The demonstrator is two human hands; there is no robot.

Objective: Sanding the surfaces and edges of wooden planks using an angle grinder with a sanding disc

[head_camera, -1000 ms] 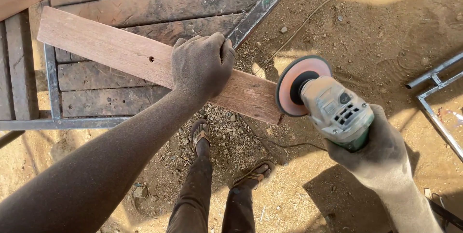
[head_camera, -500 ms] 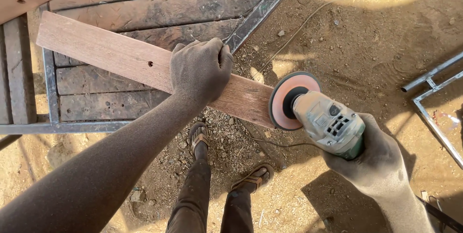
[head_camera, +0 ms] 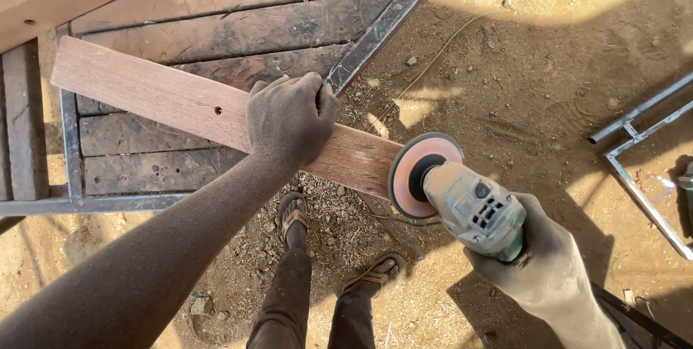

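Left hand (head_camera: 290, 124) clamped over reddish wooden plank (head_camera: 173, 107), mid-frame, pinning it on slatted metal-framed tabletop (head_camera: 216, 20). Right hand (head_camera: 545, 266) wrapped around angle grinder (head_camera: 473, 208), sanding disc (head_camera: 422, 174) touching plank's overhanging end. Best kept: disc square to end grain, light pressure, fingers well back, feet clear below.

The plank (head_camera: 180, 107) is a pale reddish brown with fine straight grain and one small dark hole, while the slats of the surface (head_camera: 216, 38) beneath it are dark grey-brown, weathered and stained black in patches, set in a dull grey metal frame (head_camera: 70, 147). The angle grinder (head_camera: 473, 208) has a dusty grey-green body with black vents, and its sanding disc (head_camera: 422, 172) is salmon pink with a black hub and dark rim. The ground (head_camera: 541, 89) is sandy yellow-brown, mottled with shadow and pebbles; both sandals (head_camera: 375, 273) are brown-strapped.
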